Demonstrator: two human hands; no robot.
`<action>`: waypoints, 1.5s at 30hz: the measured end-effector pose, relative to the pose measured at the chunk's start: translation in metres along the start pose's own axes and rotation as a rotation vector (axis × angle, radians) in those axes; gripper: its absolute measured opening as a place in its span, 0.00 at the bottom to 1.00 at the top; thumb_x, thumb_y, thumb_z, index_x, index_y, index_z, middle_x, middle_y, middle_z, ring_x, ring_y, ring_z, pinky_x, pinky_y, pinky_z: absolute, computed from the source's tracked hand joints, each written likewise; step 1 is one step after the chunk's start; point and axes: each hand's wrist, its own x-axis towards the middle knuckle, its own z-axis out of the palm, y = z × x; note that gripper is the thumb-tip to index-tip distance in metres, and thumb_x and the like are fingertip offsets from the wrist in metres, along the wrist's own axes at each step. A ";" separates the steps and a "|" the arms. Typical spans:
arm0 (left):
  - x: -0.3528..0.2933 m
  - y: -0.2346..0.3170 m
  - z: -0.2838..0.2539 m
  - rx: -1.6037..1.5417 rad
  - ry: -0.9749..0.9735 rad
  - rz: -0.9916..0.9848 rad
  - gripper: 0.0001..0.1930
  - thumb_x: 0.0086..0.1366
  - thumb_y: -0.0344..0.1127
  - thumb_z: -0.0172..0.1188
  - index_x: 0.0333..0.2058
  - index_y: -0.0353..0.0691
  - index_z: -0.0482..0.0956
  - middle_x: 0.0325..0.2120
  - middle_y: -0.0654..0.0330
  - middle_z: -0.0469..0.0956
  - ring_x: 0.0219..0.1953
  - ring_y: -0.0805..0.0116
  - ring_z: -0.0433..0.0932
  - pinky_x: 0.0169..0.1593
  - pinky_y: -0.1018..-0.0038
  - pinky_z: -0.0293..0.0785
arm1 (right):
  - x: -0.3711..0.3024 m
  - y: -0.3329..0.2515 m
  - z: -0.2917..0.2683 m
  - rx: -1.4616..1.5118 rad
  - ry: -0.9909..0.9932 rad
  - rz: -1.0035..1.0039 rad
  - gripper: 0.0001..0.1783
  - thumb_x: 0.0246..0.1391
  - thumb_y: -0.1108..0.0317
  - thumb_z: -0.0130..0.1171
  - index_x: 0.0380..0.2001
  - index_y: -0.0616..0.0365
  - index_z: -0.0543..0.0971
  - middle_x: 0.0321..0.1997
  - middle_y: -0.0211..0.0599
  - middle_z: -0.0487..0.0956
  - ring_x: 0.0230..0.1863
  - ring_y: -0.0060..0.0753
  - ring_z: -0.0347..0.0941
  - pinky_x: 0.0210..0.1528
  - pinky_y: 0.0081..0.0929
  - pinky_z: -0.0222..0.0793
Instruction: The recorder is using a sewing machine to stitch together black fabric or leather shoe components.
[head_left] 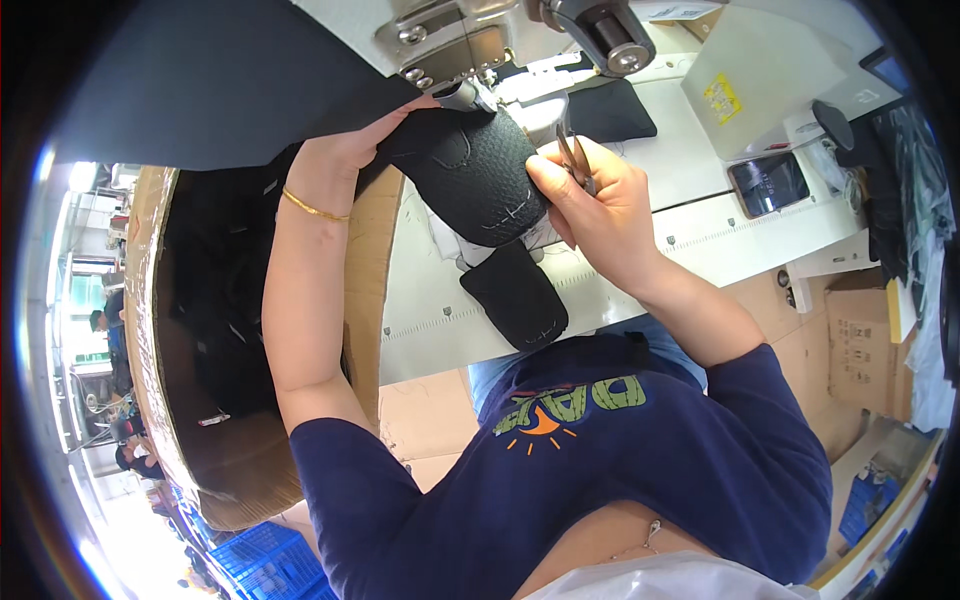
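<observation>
nearest, in front of the person's navy t-shirt (590, 460), a small black fabric piece (515, 298) lay at the near edge of the pale table (430, 318), light stitches showing at its rounded end. just beyond it, the black textured piece (485, 185) stretched between the two hands, its far end under the sewing machine head (450, 45). the right hand (600, 200) had its grip clamped on dark metal thread snips (574, 160), blades pointing away, thumb against the piece's right edge. the left hand (372, 138) was at the piece's far left side; its fingertips were hidden, so its grip could not be told. farther off, another black piece (612, 110) lay flat beside the machine, and a phone (768, 185) rested to the right.
</observation>
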 end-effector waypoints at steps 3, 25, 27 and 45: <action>0.012 -0.014 -0.009 -0.005 -0.033 0.337 0.11 0.62 0.29 0.62 0.43 0.31 0.79 0.41 0.51 0.80 0.39 0.61 0.81 0.43 0.66 0.81 | -0.003 -0.001 0.005 0.040 0.021 0.017 0.10 0.61 0.65 0.58 0.30 0.60 0.77 0.16 0.23 0.71 0.15 0.09 0.63 0.18 0.15 0.57; -0.068 -0.054 0.070 1.008 0.659 1.450 0.20 0.47 0.23 0.64 0.43 0.37 0.84 0.44 0.60 0.81 0.38 0.66 0.75 0.38 0.71 0.73 | 0.002 -0.008 0.005 0.033 -0.101 0.047 0.18 0.63 0.61 0.54 0.22 0.60 0.79 0.16 0.25 0.77 0.19 0.10 0.63 0.21 0.17 0.58; -0.064 -0.054 0.070 1.014 0.671 1.449 0.20 0.47 0.23 0.64 0.43 0.37 0.84 0.44 0.59 0.81 0.37 0.66 0.75 0.37 0.72 0.72 | 0.005 -0.007 0.005 0.025 -0.095 0.034 0.19 0.63 0.61 0.54 0.21 0.60 0.79 0.16 0.24 0.77 0.18 0.09 0.62 0.21 0.16 0.57; -0.069 -0.036 0.081 1.108 0.791 1.356 0.17 0.47 0.26 0.62 0.40 0.37 0.84 0.38 0.62 0.82 0.35 0.66 0.77 0.40 0.71 0.70 | 0.016 -0.004 0.014 0.145 -0.054 -0.023 0.12 0.64 0.64 0.55 0.30 0.60 0.80 0.21 0.32 0.81 0.14 0.08 0.61 0.14 0.11 0.53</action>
